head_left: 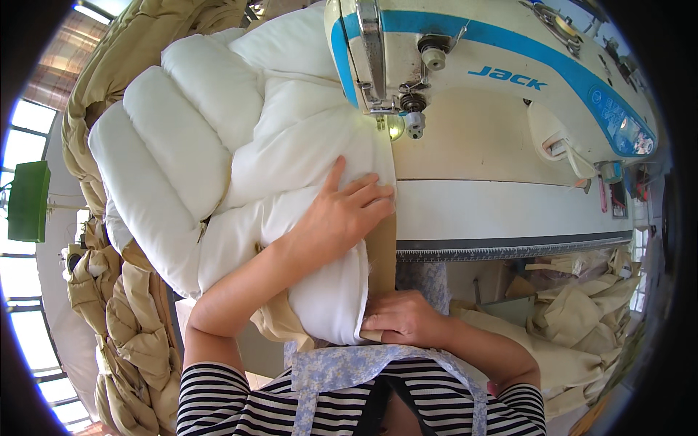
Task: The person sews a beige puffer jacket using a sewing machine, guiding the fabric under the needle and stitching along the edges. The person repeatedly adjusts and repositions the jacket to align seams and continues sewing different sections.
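A puffy white quilted garment piece (182,131) is spread across the bed of a sewing machine (480,51) and hangs down toward my lap. Its right edge, with a beige cloth strip (382,254) along it, lies under the machine's presser foot (381,123). My left hand (342,218) rests on the white padding just below the foot, its fingers spread. Close to my body, my right hand (407,318) has its fingers curled over the lower end of the edge and strip. Its fingertips are partly hidden by the cloth.
A ruler strip (509,247) runs along the table's front edge. Beige fabric pieces (574,320) are heaped at the lower right. Beige padded pieces (131,320) are piled on the left. Scissors (563,27) lie on top of the machine. A green panel (29,201) stands at far left.
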`<state>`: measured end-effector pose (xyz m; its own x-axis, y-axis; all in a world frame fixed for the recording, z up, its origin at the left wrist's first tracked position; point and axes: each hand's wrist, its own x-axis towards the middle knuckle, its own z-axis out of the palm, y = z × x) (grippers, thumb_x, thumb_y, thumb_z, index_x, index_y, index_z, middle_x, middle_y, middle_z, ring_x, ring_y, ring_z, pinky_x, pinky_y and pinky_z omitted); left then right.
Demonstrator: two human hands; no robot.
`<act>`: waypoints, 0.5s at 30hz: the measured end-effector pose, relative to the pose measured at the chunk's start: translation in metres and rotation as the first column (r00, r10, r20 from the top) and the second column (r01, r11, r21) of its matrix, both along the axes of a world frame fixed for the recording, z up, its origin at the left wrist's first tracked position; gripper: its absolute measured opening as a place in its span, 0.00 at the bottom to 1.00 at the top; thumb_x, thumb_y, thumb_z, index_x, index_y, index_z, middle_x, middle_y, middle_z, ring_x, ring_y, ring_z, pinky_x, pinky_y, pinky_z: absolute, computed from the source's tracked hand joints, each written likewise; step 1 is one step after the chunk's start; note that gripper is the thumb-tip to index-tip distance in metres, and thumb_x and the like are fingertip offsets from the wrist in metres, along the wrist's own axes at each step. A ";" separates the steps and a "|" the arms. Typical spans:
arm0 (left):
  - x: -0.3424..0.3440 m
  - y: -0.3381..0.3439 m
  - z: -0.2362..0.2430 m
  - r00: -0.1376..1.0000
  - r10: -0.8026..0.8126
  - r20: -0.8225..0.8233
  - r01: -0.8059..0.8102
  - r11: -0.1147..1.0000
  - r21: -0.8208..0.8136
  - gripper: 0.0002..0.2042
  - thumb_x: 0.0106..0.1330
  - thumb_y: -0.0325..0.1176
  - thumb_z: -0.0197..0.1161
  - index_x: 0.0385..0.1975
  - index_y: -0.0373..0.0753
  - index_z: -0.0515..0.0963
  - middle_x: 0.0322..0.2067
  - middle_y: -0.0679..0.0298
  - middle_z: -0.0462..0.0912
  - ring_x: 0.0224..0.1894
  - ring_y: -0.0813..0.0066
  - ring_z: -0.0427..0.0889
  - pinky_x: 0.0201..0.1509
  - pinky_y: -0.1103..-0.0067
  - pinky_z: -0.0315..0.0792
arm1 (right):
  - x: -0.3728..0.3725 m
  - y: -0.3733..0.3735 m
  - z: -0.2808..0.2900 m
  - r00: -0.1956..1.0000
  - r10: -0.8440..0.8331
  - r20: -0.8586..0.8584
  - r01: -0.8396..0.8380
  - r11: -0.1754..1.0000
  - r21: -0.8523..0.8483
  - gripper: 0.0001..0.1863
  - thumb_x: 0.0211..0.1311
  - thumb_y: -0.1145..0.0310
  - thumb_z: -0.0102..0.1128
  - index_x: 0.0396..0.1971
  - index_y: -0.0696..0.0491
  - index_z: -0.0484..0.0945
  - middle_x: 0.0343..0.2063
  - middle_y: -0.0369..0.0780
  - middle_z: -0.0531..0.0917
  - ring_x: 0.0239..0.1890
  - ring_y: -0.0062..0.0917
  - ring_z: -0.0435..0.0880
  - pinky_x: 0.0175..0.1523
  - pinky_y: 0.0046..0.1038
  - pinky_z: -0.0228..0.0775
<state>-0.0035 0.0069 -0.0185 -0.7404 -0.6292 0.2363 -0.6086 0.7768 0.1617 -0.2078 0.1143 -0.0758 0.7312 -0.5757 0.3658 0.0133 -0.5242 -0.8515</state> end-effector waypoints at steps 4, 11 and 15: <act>0.003 -0.027 0.000 1.000 -0.014 -0.014 0.014 1.000 0.003 0.10 0.61 0.27 0.65 0.42 0.41 0.79 0.53 0.66 0.82 0.60 0.62 0.78 0.70 0.46 0.58 | 0.005 -0.022 0.007 0.998 -0.054 -0.013 0.054 0.998 0.031 0.20 0.46 0.77 0.63 0.42 0.48 0.85 0.41 0.38 0.86 0.41 0.36 0.85 0.43 0.35 0.79; 0.019 -0.076 -0.014 0.997 -0.068 -0.047 0.069 0.997 0.029 0.08 0.65 0.28 0.63 0.43 0.42 0.79 0.53 0.67 0.83 0.60 0.63 0.79 0.72 0.50 0.57 | 0.016 -0.058 0.017 0.988 -0.153 -0.033 0.154 0.988 0.027 0.19 0.47 0.79 0.59 0.42 0.50 0.84 0.37 0.39 0.86 0.38 0.38 0.84 0.43 0.36 0.77; 0.020 -0.093 -0.004 0.994 0.008 -0.108 0.018 0.971 0.238 0.08 0.70 0.30 0.60 0.47 0.43 0.79 0.54 0.66 0.82 0.62 0.61 0.76 0.75 0.53 0.52 | 0.022 -0.070 0.018 0.970 -0.219 -0.104 0.216 0.975 -0.045 0.14 0.49 0.76 0.61 0.39 0.52 0.83 0.35 0.39 0.85 0.36 0.37 0.83 0.40 0.36 0.77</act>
